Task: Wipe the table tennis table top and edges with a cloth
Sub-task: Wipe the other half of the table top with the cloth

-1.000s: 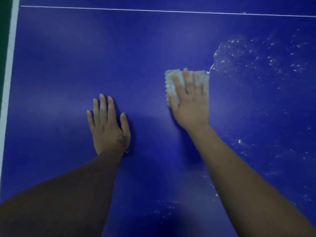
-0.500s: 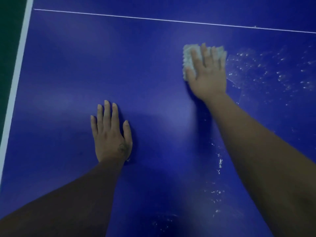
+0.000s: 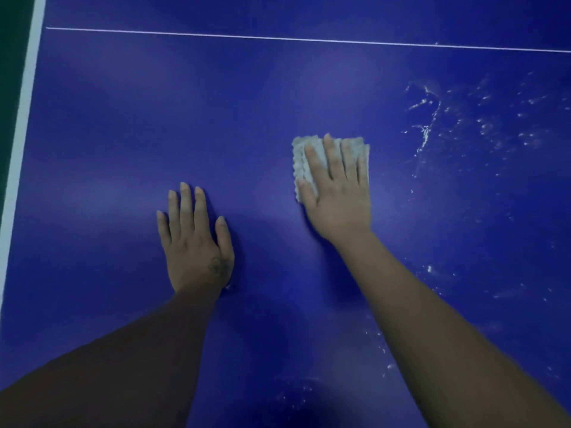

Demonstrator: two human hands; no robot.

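The right hand (image 3: 338,193) lies flat on a folded pale cloth (image 3: 301,156), fingers straight and together, pressing it against the blue table tennis table (image 3: 123,125) near mid-frame. The left hand (image 3: 194,242) rests palm down on the bare surface to the cloth's left, fingers extended, holding nothing. White wet streaks (image 3: 426,131) speckle the top right of the cloth. A thin white line (image 3: 247,38) crosses beyond both hands, and the white edge band (image 3: 21,143) runs along the left side.

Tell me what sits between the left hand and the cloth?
Nothing; in the head view, only bare blue table separates the left hand and the cloth.
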